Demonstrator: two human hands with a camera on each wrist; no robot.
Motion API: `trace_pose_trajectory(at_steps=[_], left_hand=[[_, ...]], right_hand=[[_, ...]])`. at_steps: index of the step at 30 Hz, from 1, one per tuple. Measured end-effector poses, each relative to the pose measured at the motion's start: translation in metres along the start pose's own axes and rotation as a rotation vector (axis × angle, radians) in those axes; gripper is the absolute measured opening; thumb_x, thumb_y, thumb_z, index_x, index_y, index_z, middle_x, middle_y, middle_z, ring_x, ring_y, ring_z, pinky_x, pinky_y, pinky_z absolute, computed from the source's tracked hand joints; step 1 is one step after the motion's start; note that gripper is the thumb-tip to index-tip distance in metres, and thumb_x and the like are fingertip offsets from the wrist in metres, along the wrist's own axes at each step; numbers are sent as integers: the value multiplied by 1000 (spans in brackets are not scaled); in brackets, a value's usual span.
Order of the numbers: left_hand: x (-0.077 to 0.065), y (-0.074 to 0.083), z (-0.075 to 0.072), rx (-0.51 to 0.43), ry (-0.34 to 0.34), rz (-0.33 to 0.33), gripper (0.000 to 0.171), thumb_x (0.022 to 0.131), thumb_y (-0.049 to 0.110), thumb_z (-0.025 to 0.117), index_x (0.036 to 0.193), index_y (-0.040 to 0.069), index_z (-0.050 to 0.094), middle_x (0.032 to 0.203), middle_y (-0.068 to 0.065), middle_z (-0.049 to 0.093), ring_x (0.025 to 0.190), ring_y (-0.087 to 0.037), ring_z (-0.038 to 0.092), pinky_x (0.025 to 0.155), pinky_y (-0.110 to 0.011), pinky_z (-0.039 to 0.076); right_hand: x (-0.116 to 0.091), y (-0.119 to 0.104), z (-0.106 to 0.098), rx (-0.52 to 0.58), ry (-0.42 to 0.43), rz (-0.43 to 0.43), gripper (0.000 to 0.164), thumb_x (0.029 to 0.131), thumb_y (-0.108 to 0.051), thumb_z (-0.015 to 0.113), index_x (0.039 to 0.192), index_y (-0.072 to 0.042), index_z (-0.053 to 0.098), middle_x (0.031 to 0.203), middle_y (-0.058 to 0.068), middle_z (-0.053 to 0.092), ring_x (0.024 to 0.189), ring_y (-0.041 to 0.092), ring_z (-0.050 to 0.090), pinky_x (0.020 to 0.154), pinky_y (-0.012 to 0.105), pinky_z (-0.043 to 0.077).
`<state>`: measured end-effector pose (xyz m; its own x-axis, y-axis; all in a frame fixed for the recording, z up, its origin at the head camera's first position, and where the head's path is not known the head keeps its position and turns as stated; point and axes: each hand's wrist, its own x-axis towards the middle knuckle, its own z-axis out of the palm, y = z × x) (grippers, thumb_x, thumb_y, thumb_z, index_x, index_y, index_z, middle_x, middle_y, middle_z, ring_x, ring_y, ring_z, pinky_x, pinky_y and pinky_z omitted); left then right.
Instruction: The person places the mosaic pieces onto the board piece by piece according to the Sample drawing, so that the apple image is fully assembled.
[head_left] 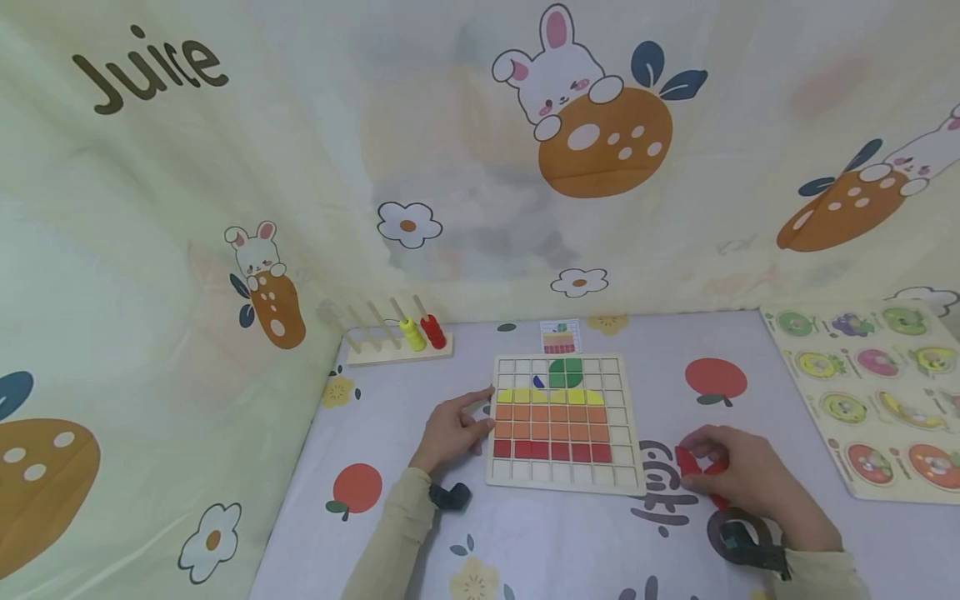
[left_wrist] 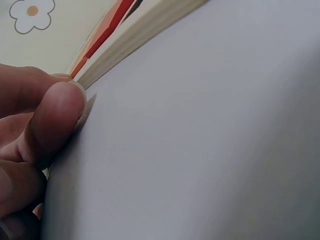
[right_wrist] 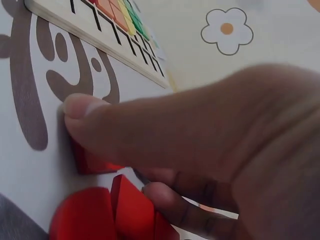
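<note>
In the head view, a wooden grid board (head_left: 626, 433) lies flat with rows of red, orange and yellow pieces. Above these sit green pieces (head_left: 566, 373) and a small blue piece (head_left: 538, 382). My left hand (head_left: 448, 429) rests at the board's left edge, thumb and forefinger tips against it. Right of the board, my right hand (head_left: 738, 467) pinches a red block (right_wrist: 92, 162) between thumb and fingers, low over the tablecloth. More red blocks (right_wrist: 132, 207) lie beneath that hand, one with a rounded side; the hand partly hides them.
A small picture card (head_left: 560, 337) lies behind the board. At the back left stands a peg stand (head_left: 401, 350) with yellow and red beads. A fruit picture board (head_left: 862, 400) lies on the right. A printed curtain (head_left: 465, 150) hangs behind the table.
</note>
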<state>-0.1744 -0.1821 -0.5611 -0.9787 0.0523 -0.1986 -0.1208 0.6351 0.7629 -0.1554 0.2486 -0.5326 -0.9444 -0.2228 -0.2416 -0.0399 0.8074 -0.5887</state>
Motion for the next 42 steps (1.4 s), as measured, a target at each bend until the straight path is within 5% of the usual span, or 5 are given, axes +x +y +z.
trace_pose_trajectory(at_steps=[11, 20, 27, 35, 42], left_hand=[[2, -2, 0, -3, -1, -24, 57, 98, 27, 76, 153, 32, 59, 54, 2, 62, 47, -14, 55, 60, -29, 37], [3, -2, 1, -1, -3, -20, 57, 99, 28, 76, 153, 33, 59, 55, 1, 63, 47, -14, 57, 60, -29, 38], [3, -2, 1, -1, -7, -10, 57, 99, 27, 76, 153, 31, 59, 55, 2, 63, 47, -13, 57, 58, -27, 37], [2, -1, 0, -3, -9, -18, 57, 99, 28, 76, 153, 31, 59, 55, 2, 63, 47, -13, 55, 57, -28, 36], [1, -4, 0, -4, -9, -7, 57, 98, 28, 77, 153, 31, 59, 55, 2, 63, 48, -13, 56, 58, -28, 36]], right_hand=[[5, -9, 8, -56, 66, -6, 40, 82, -27, 90, 111, -6, 73, 95, 6, 74, 85, 24, 57, 71, 36, 46], [6, -15, 10, -2, 80, 15, 32, 87, -20, 86, 109, -6, 69, 91, 4, 72, 81, 20, 61, 70, 34, 49], [1, -20, 14, 74, 213, -34, 32, 97, -18, 76, 126, -10, 69, 85, 2, 71, 74, 17, 60, 60, 26, 46], [3, -28, 19, 222, 411, 75, 38, 89, -32, 88, 113, -8, 70, 94, 15, 79, 82, 28, 76, 61, 18, 51], [7, -48, 37, 269, 470, 0, 35, 96, -26, 80, 126, -12, 70, 80, 6, 70, 65, 7, 60, 53, 23, 46]])
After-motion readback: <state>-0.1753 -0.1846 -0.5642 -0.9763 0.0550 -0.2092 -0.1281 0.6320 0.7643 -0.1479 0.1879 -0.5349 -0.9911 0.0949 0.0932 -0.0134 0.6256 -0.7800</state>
